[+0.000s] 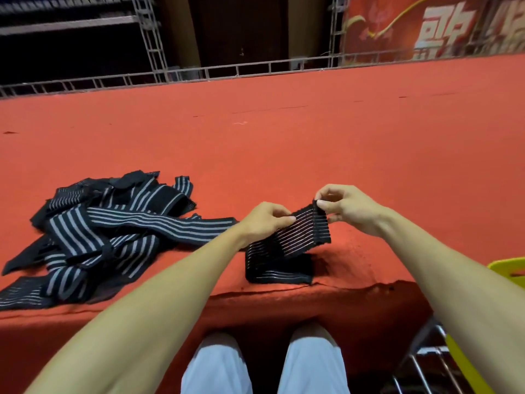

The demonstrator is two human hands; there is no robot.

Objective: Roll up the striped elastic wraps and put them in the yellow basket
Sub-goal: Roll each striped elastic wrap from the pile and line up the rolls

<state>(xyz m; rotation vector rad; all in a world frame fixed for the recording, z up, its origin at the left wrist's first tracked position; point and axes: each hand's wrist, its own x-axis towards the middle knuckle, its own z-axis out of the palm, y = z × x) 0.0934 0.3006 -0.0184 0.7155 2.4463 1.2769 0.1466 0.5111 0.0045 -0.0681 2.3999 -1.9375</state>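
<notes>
Left hand [265, 218]: pinched striped elastic wrap [287, 245], frame centre.
Right hand [346, 207]: pinched same wrap's upper end.
Wrap pile [105, 234]: left, on red carpet [284, 137].

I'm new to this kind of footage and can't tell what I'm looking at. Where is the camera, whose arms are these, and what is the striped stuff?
There is no machine here. The single picture comes from a camera worn on a person's head, looking forward and down, so the two bare arms are that person's own. In front of them is a red carpeted platform. On it, to the left, lies a loose pile of black elastic wraps with pale stripes. The left hand and the right hand each pinch the upper edge of one more black striped wrap with the fingers. Its lower end lies folded on the carpet. At the right edge a yellow plastic rim shows, probably the basket.
</notes>
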